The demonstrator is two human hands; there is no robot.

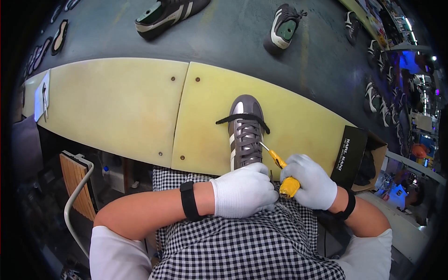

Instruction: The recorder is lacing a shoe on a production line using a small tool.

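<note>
A dark brown sneaker (248, 135) with pale stripes and a silvery toe area lies toe away from me on the yellow tabletop. A black lace (242, 118) lies across its upper front; grey-brown laces criss-cross below it. My left hand (247, 190), in a white glove, is closed around the heel end, which it hides. My right hand (309, 181), also gloved, grips a hand tool with a yellow handle (278, 159). The tool's thin metal shaft points at the right side of the lacing. A wider yellow end shows below my right fingers.
The yellow table (116, 107) has a seam left of the sneaker. An open black shoe box (347, 156) stands at the right. Beyond lies a dark grey surface with a striped shoe (172, 16) and another shoe (283, 29). Papers and a pen (44, 100) lie far left.
</note>
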